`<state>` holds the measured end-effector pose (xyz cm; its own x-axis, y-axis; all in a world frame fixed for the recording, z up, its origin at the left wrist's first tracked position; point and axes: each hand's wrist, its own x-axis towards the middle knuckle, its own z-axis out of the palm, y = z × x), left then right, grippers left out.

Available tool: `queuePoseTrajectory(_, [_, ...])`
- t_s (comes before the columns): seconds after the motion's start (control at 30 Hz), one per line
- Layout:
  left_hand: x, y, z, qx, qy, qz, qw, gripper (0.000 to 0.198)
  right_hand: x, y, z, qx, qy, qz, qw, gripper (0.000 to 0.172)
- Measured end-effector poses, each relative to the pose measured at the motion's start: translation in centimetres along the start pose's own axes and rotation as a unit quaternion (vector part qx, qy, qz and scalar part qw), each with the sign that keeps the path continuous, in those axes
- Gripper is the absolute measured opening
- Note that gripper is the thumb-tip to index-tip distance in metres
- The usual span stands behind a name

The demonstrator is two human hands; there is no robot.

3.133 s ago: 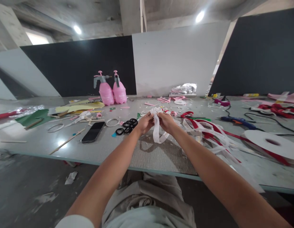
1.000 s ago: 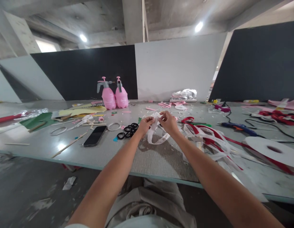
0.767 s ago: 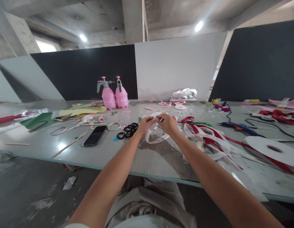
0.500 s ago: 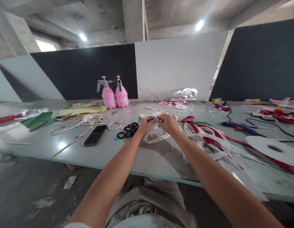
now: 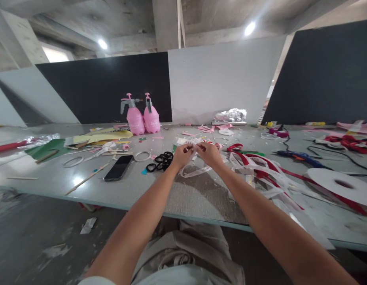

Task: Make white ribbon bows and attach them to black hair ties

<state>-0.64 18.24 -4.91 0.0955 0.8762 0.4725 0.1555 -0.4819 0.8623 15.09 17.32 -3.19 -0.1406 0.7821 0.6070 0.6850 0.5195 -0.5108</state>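
Observation:
Close together over the middle of the table, my left hand (image 5: 182,156) and my right hand (image 5: 209,153) pinch a white ribbon (image 5: 195,172) between their fingertips. A loop of it hangs below them onto the tabletop. The exact fold at the fingertips is too small to make out. Left of my left hand lies a pile of black rings (image 5: 163,161). Beside my right forearm is a tangle of red and white ribbon (image 5: 262,170), which leads toward a large white spool (image 5: 343,185).
A phone (image 5: 118,168) and a white ring (image 5: 142,156) lie to the left. Two pink spray bottles (image 5: 143,120) stand behind. A blue glue gun (image 5: 300,158) with a black cord rests at the right. Scraps and foil (image 5: 231,116) lie along the back.
Both hands stay pinched on the white ribbon in nearly the same place, with slight finger movement. The hanging loop has shifted a little.

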Motion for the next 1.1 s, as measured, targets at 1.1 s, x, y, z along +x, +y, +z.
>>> queuePoseTrajectory(1.1, [0.3,-1.3,0.1,0.072,-0.058,0.012,0.996,0.029,0.6,0.8,-1.0,-0.066,-0.046,-0.101,0.992,0.021])
